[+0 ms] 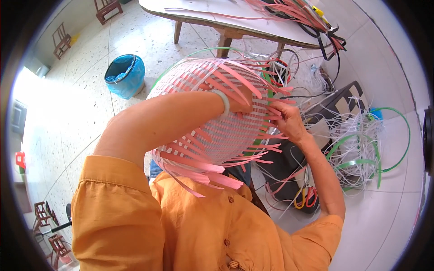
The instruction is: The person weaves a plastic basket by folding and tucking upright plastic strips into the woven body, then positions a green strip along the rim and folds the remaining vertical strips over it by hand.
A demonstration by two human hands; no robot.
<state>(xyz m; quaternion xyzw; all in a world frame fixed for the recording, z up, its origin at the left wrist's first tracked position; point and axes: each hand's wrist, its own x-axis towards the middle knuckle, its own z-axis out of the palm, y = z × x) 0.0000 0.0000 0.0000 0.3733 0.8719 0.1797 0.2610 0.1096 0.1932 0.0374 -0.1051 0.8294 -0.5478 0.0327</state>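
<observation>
A round woven basket of pink and white plastic strips (190,81) rests on my lap, tilted, with loose pink ends fanning out all round it and a green band along its right edge. My left arm crosses over it, a pale bangle (222,101) on the wrist, and my left hand (239,105) is down among the strips, its fingers mostly hidden. At the right edge of the basket my right hand (287,118) has thumb and fingers closed on a pink strip end (275,116).
A white-topped table (194,11) with strip bundles stands ahead. A blue-lined bin (124,88) is front-left. A black object (289,189) with scissors (310,194) lies right, beside tangled white and green strips (352,149). Wooden chairs (61,43) stand at the left.
</observation>
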